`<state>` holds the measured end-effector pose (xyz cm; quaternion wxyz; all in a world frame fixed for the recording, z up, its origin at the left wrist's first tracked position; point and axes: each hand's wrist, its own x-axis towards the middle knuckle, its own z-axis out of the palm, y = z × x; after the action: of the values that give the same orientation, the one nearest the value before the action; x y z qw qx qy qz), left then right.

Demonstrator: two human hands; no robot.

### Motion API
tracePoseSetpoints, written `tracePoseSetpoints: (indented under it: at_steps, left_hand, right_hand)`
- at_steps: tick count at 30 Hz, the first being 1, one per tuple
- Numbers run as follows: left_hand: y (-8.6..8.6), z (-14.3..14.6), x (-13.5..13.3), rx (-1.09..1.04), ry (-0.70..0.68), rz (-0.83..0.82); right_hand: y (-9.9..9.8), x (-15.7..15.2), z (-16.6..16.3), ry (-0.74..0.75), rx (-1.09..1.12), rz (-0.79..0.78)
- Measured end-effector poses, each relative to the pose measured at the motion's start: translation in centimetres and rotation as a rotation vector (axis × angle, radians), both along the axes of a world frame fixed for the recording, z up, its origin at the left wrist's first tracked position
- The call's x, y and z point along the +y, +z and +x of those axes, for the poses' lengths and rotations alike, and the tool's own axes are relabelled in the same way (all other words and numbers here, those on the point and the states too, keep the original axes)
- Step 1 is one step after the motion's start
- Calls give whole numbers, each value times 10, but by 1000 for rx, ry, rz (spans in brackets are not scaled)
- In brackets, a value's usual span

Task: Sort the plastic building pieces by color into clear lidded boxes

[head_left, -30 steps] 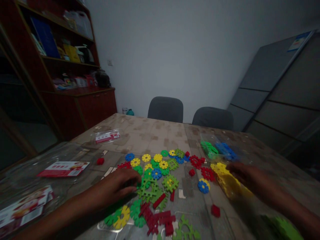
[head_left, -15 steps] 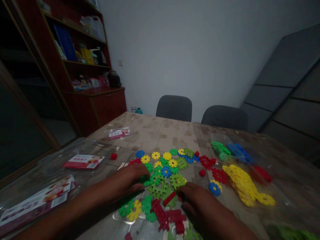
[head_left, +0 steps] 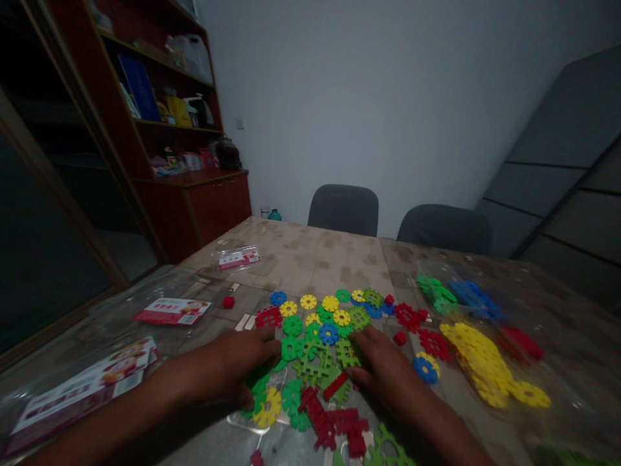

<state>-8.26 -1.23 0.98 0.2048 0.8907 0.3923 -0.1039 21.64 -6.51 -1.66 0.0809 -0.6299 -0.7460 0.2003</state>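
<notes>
Brightly coloured plastic building pieces lie in a loose pile on the table between my hands. My left hand (head_left: 237,362) is at the pile's left side, thumb and fingers apart, beside a green notched disc (head_left: 291,348). On the other side my right hand (head_left: 381,362) is open, its fingertips at a lime-green lattice piece (head_left: 346,353) and its thumb close to a red bar (head_left: 336,386). A blue notched disc (head_left: 328,334) and a yellow notched disc (head_left: 268,408) lie among the others. Red connected blocks (head_left: 317,414) sit nearer me. My palms are hidden.
Clear bags on the right hold yellow pieces (head_left: 478,359), green pieces (head_left: 436,292) and blue pieces (head_left: 478,299). Clear packages with printed cards (head_left: 172,310) lie to the left. A small red cube (head_left: 228,302) sits apart. Two grey chairs (head_left: 343,208) stand behind the table.
My left hand has drawn back left from the green discs, its thumb lower and wider apart. My right hand has reached forward over the lime-green pieces. The view has shifted slightly.
</notes>
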Motion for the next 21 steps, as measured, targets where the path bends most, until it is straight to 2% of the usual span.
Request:
tracePoseSetpoints:
  at_steps: [6, 11, 15, 21]
  left_hand:
    - [-2, 0, 3, -13, 4, -27]
    - [-3, 2, 4, -28, -7, -19]
    - [-5, 1, 4, -20, -13, -5]
    - [2, 4, 2, -47, -1, -22]
  right_hand:
    - [-2, 3, 3, -73, 101, 76]
    - [-1, -2, -30, -44, 202, 130]
    - [-6, 0, -54, 22, 151, 75]
    - [-1, 3, -53, 80, 122, 11]
